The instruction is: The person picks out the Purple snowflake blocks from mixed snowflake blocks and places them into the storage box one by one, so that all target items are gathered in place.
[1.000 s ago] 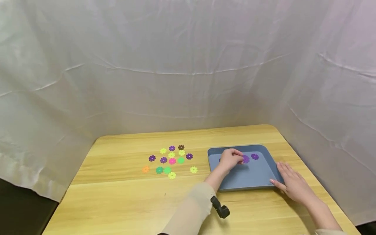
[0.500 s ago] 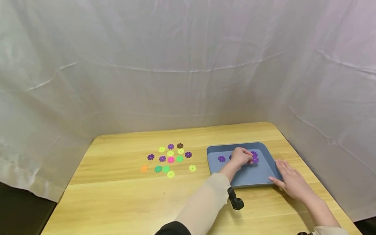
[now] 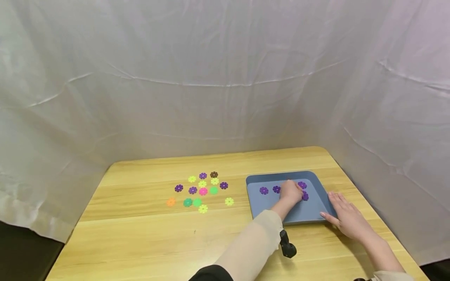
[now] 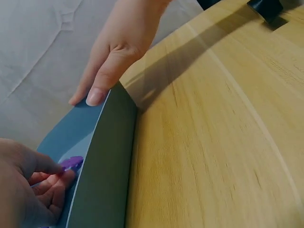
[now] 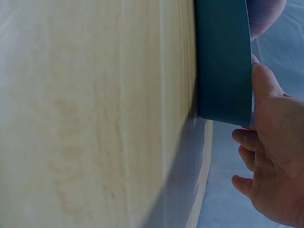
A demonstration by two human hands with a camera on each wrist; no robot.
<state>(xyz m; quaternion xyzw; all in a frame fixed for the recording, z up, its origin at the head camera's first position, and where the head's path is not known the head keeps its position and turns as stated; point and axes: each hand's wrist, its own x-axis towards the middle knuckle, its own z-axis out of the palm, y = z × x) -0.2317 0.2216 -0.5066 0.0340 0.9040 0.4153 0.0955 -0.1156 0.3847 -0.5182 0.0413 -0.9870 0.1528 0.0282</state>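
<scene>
In the head view my left hand [image 3: 291, 192] reaches into a blue-grey tray [image 3: 260, 205] at the table's right. Its thumb and fingertips pinch a purple snowflake disc [image 3: 305, 196], partly covered by the fingers; the left wrist view shows this disc [image 4: 71, 162] low inside the tray. Behind it lies another purple disc [image 3: 302, 185]. Further left in the tray are two more, one purple disc [image 3: 264, 190] and a second purple disc [image 3: 276, 189]. My right hand [image 3: 349, 218] rests against the tray's near right corner, fingers extended along the outer side and thumb at the rim.
Left of the tray, several flower-shaped discs lie loose on the wooden table [image 3: 140, 234]: a pink disc [image 3: 203, 191], an orange disc [image 3: 171, 201], a brown disc [image 3: 214, 174], plus yellow, green and purple ones. A pale curtain [image 3: 225, 117] encloses the table's back and sides.
My left hand has moved right within the tray, bringing the purple disc down to just in front of another purple one. The right hand has stayed at the tray's corner.
</scene>
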